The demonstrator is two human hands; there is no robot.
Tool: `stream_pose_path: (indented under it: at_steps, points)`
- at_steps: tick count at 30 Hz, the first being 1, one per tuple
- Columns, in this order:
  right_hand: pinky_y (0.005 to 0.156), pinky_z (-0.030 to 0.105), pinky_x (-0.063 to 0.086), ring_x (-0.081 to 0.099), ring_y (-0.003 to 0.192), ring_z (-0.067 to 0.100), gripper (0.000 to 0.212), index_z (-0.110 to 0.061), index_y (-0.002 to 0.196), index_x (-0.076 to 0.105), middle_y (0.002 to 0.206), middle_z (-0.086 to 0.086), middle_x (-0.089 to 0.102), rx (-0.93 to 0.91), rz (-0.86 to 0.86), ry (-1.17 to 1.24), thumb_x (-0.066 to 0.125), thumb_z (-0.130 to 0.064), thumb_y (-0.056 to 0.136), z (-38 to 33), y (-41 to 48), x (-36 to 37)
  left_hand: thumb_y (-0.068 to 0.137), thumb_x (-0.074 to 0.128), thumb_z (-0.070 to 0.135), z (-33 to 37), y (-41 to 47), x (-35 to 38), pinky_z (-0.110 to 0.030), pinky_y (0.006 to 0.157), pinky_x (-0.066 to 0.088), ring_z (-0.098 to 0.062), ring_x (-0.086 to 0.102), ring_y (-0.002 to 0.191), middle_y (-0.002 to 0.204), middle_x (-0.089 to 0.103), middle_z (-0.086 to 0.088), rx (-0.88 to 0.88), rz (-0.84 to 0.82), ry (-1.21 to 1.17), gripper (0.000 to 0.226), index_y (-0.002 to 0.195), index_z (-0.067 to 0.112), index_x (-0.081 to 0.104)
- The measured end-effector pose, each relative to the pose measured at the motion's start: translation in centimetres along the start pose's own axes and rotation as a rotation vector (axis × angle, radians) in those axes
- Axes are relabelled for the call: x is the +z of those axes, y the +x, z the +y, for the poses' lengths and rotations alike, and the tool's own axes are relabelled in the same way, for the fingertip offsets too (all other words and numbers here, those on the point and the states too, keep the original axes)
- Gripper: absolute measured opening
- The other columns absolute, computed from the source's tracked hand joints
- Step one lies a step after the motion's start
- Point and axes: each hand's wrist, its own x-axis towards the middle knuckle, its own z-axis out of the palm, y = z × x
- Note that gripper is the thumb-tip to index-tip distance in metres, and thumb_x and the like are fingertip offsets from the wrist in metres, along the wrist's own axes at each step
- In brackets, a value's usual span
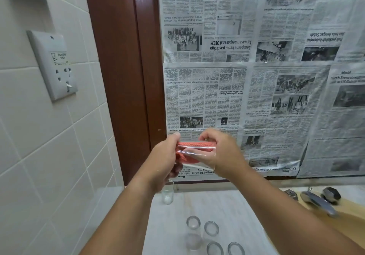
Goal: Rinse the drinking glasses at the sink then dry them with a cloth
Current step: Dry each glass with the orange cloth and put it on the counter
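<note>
The pale stone tabletop (pixel 227 207) ends at the white tiled wall (pixel 49 146) at 9 o'clock and the newspaper-covered panel (pixel 256 96) at 12, with bare room mid-surface. Four clear empty glasses (pixel 211 228) stand at 6 o'clock. Above them, the right hand (pixel 223 154) has its grip curled round a clear drinking glass (pixel 197 149) lying sideways. The left hand (pixel 164 156) closes its grip on a salmon-orange knitted cloth (pixel 189 143) tucked into the glass mouth.

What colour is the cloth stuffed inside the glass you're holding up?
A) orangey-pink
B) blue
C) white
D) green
A: the cloth tucked inside the raised glass shows orangey-pink through the clear side.
</note>
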Motion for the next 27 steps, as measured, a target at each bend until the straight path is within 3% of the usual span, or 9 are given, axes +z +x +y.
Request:
stream_pose_path:
  at_steps: [5, 9, 12, 16, 18, 20, 22, 24, 27]
  points:
    - [0.053, 0.029, 0.046, 0.061, 0.058, 0.012, 0.053, -0.014, 0.072, 0.07, 0.064, 0.0, 0.067, 0.139, -0.001, 0.122, 0.093, -0.061, 0.066, 0.1, 0.6, 1.1, 0.108, 0.04, 0.05, 0.5, -0.5, -0.2, -0.03, 0.05, 0.031, -0.014, 0.038, 0.055, 0.076, 0.046, -0.009, 0.109, -0.038, 0.126, 0.058, 0.112, -0.004, 0.06]
    - [0.04, 0.019, 0.035, 0.055, 0.049, 0.014, 0.045, -0.016, 0.09, 0.07, 0.06, 0.003, 0.061, 0.604, -0.177, 0.524, 0.088, -0.053, 0.072, -0.9, -0.4, 2.2, 0.1, 0.039, 0.054, 0.2, -0.8, 0.0, -0.046, 0.067, 0.039, -0.02, 0.042, 0.072, 0.081, 0.047, -0.006, 0.358, 0.08, 0.313, 0.055, 0.097, 0.0, 0.052]
    - [0.037, 0.015, 0.028, 0.047, 0.045, 0.008, 0.038, -0.021, 0.098, 0.067, 0.06, 0.0, 0.054, 0.705, -0.262, 0.68, 0.08, -0.052, 0.08, -0.5, -1.1, 2.6, 0.102, 0.04, 0.046, -0.5, -1.1, 0.1, -0.047, 0.069, 0.039, -0.019, 0.043, 0.073, 0.078, 0.046, -0.001, 0.457, 0.102, 0.374, 0.046, 0.091, 0.003, 0.05]
    - [0.048, 0.027, 0.047, 0.063, 0.056, 0.016, 0.053, -0.011, 0.091, 0.076, 0.064, 0.002, 0.07, 0.446, -0.093, 0.466, 0.087, -0.055, 0.064, 0.0, -0.6, 1.6, 0.112, 0.037, 0.044, -0.4, -1.4, 0.3, -0.033, 0.067, 0.042, -0.018, 0.05, 0.08, 0.088, 0.062, -0.005, 0.268, -0.014, 0.138, 0.044, 0.108, 0.013, 0.069]
    - [0.055, 0.036, 0.049, 0.063, 0.058, 0.018, 0.052, -0.011, 0.076, 0.073, 0.064, 0.002, 0.069, 0.062, 0.083, 0.165, 0.084, -0.061, 0.07, 1.0, -0.3, 1.0, 0.108, 0.033, 0.068, 0.3, -1.4, 0.0, -0.034, 0.067, 0.043, -0.021, 0.057, 0.081, 0.092, 0.071, -0.009, 0.088, -0.085, 0.022, 0.066, 0.115, 0.018, 0.074]
    - [0.05, 0.029, 0.043, 0.058, 0.053, 0.015, 0.062, -0.014, 0.07, 0.07, 0.061, -0.004, 0.065, -0.379, 0.275, -0.186, 0.069, -0.074, 0.082, 1.6, -0.3, 0.4, 0.098, 0.029, 0.085, 0.8, -1.4, 0.2, -0.031, 0.061, 0.043, -0.017, 0.056, 0.069, 0.083, 0.069, -0.007, -0.027, -0.108, 0.068, 0.089, 0.112, 0.009, 0.073]
    - [0.049, 0.026, 0.043, 0.057, 0.051, 0.013, 0.063, -0.016, 0.07, 0.07, 0.061, -0.006, 0.065, -0.558, 0.374, -0.337, 0.062, -0.076, 0.088, 2.1, -0.3, -0.1, 0.102, 0.03, 0.079, 1.1, -1.8, 0.8, -0.03, 0.058, 0.04, -0.014, 0.052, 0.057, 0.068, 0.066, -0.001, -0.006, -0.056, 0.218, 0.082, 0.094, 0.008, 0.07]
    - [0.05, 0.033, 0.05, 0.06, 0.053, 0.015, 0.051, -0.016, 0.072, 0.072, 0.061, -0.003, 0.067, -0.348, 0.309, -0.193, 0.077, -0.066, 0.082, 1.8, -0.4, 0.1, 0.108, 0.031, 0.064, 0.9, -1.8, 1.4, -0.037, 0.065, 0.047, -0.015, 0.056, 0.061, 0.067, 0.069, -0.001, 0.141, -0.001, 0.286, 0.068, 0.085, 0.011, 0.065]
    - [0.041, 0.028, 0.047, 0.057, 0.048, 0.014, 0.056, -0.013, 0.095, 0.076, 0.061, 0.005, 0.064, 0.493, -0.102, 0.487, 0.087, -0.059, 0.066, -0.2, -1.2, 0.8, 0.105, 0.034, 0.062, -0.1, -1.0, 1.2, -0.051, 0.083, 0.052, -0.024, 0.056, 0.075, 0.078, 0.059, -0.01, 0.419, 0.064, 0.384, 0.062, 0.086, 0.006, 0.055]
